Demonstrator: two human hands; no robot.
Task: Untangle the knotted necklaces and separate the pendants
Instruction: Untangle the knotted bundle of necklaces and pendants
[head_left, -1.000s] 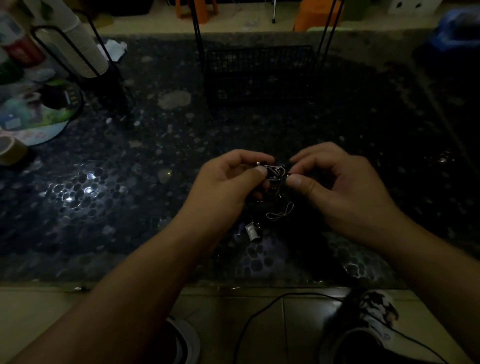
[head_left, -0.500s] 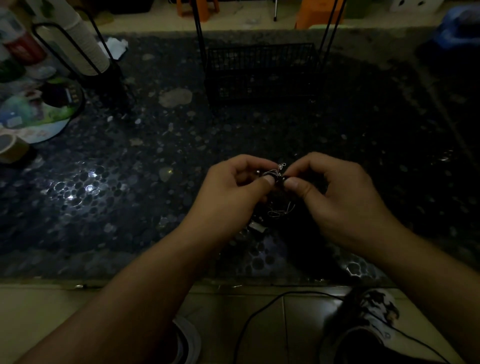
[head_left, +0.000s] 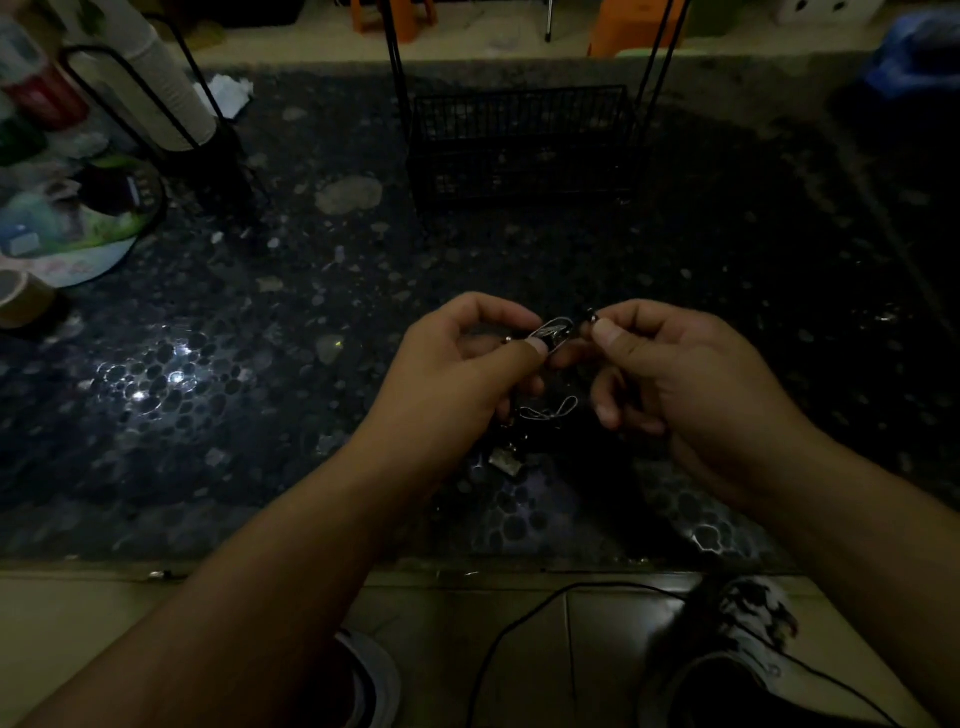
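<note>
Above the near middle of the dark pebbled tabletop (head_left: 332, 364) I hold the knotted necklaces (head_left: 550, 374) up between both hands. My left hand (head_left: 457, 379) pinches an oval silver pendant (head_left: 557, 331) between thumb and forefinger, the other fingers curled under it. My right hand (head_left: 691, 384) pinches a small dark bead or clasp (head_left: 589, 314) just right of that pendant, thumb and forefinger clamped together on it, the remaining fingers loosely bent below. From between my hands dark cords drop down, with a thin looped silver wire (head_left: 550, 410) hanging just under my left fingers and a small pale square pendant (head_left: 505, 460) lying lower, at or just above the tabletop; in this dim light I cannot tell whether it touches. On the far side stands a black wire basket (head_left: 519, 140). At the far left sit a stack of white cups in a black holder (head_left: 150, 88), a round colourful disc (head_left: 67, 228) and a roll of tape (head_left: 21, 299). Near me, below the table edge, are the tiled floor (head_left: 104, 623), a black cable (head_left: 519, 623) and my patterned shoe (head_left: 743, 639).
</note>
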